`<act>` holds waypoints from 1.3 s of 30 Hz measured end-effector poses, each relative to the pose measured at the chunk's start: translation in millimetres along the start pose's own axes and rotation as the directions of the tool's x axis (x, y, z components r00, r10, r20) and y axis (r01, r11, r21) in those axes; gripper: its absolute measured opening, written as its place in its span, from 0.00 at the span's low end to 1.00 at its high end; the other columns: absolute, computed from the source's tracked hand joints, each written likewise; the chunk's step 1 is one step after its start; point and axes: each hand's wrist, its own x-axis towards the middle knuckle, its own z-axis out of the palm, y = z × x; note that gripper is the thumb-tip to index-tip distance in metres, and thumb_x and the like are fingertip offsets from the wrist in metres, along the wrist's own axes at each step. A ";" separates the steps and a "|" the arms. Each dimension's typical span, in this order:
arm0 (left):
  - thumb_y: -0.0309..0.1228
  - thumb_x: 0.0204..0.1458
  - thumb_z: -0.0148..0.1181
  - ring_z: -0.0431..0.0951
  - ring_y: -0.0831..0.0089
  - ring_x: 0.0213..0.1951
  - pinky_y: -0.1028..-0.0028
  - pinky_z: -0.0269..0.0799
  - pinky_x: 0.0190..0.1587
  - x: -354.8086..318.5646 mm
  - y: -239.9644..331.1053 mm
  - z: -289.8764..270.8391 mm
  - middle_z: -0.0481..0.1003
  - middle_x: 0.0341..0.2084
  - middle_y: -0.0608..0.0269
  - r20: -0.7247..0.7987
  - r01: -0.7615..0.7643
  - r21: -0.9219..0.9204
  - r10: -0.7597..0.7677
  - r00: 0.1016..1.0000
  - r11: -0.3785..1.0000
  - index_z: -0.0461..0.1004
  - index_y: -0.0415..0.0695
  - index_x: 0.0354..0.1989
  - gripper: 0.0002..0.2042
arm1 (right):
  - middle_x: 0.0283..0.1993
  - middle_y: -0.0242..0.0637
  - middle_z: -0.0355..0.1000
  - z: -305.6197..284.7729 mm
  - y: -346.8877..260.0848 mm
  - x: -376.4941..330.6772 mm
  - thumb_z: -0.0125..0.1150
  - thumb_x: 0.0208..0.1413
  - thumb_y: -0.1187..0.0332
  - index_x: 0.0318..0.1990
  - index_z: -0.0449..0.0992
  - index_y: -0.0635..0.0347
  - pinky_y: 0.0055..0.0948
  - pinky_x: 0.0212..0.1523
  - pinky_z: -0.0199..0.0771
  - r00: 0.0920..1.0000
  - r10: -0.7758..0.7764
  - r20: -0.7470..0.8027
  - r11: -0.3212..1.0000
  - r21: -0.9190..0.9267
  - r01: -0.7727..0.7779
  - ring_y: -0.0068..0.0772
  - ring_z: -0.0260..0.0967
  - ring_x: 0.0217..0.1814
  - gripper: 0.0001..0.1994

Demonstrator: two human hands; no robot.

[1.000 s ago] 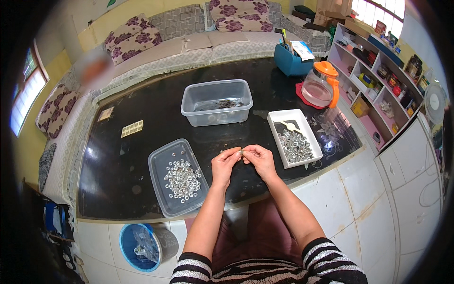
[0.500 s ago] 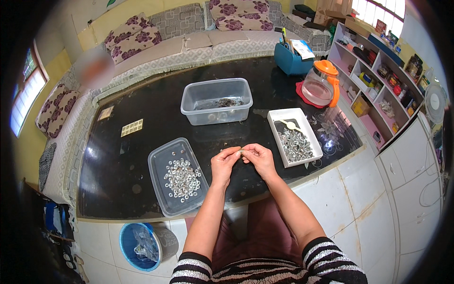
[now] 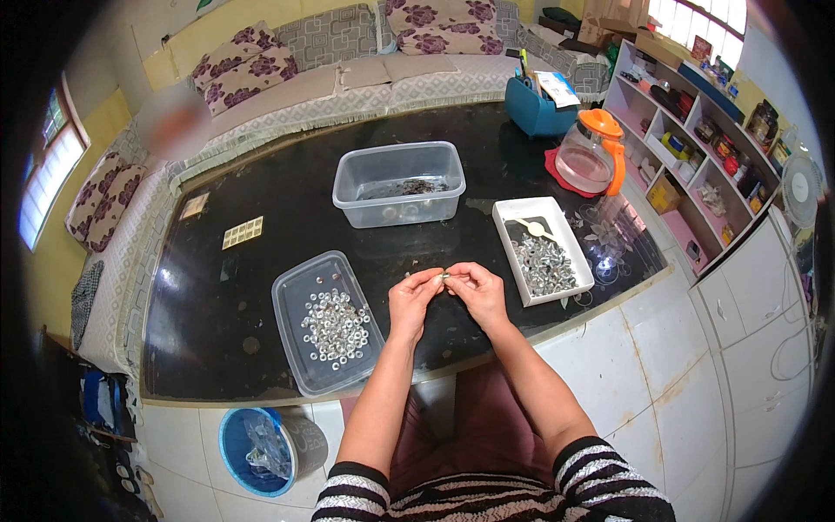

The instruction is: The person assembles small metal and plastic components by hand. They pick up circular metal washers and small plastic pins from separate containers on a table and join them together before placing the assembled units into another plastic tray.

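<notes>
My left hand (image 3: pixel 412 301) and my right hand (image 3: pixel 480 294) meet over the near edge of the black table, fingertips pinched together. Between them is a small shiny metal piece (image 3: pixel 446 276), mostly covered by the fingers, so its exact kind is hidden. To the left of my left hand lies a clear plastic lid (image 3: pixel 294 280) bearing a heap of silver ring-shaped pieces (image 3: pixel 334 328), like washers or nuts. On the right, a white box (image 3: pixel 517 210) holds many small silver metal fasteners (image 3: pixel 548 266) and a cream plastic spoon (image 3: pixel 534 228).
A clear plastic tub (image 3: pixel 396 157) with small dark pieces stands beyond my hands. At the far right are an orange-lidded jug (image 3: pixel 584 161) and a teal holder (image 3: pixel 532 109). A blue-lined bin (image 3: pixel 254 454) stands on the floor at left; a shelf unit (image 3: pixel 687 130) is at right.
My hands stay in nearly the same spot. The fingertips have shifted slightly around the small metal piece, and a bit more of it shows.
</notes>
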 end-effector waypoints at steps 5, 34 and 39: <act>0.20 0.41 0.54 0.71 0.78 0.30 0.83 0.66 0.36 0.0 -0.5 -1.0 0.71 0.29 0.60 0.007 -0.038 0.012 0.038 0.999 0.999 0.71 0.34 0.32 0.08 | 0.25 0.30 0.67 -3.1 3.2 2.4 0.55 0.44 0.75 0.30 0.70 0.65 0.14 0.25 0.66 0.997 0.063 0.033 0.998 0.029 -0.064 0.15 0.64 0.25 0.05; 0.19 0.42 0.53 0.71 0.79 0.30 0.82 0.67 0.35 -2.5 1.8 1.8 0.72 0.27 0.61 0.064 -0.069 0.011 0.069 0.996 0.998 0.70 0.34 0.33 0.08 | 0.14 0.27 0.60 -10.5 8.4 6.1 0.45 0.50 0.60 0.17 0.63 0.60 0.16 0.18 0.57 0.963 0.173 0.207 0.980 -0.135 -0.147 0.15 0.56 0.17 0.16; 0.20 0.42 0.54 0.71 0.79 0.30 0.82 0.68 0.35 -1.0 0.0 0.4 0.72 0.27 0.61 0.048 -0.046 -0.002 0.046 0.998 0.999 0.70 0.35 0.33 0.08 | 0.15 0.27 0.61 -5.2 -1.2 4.5 0.46 0.50 0.61 0.19 0.65 0.61 0.15 0.19 0.56 0.973 0.162 0.162 0.984 -0.097 -0.147 0.14 0.56 0.17 0.14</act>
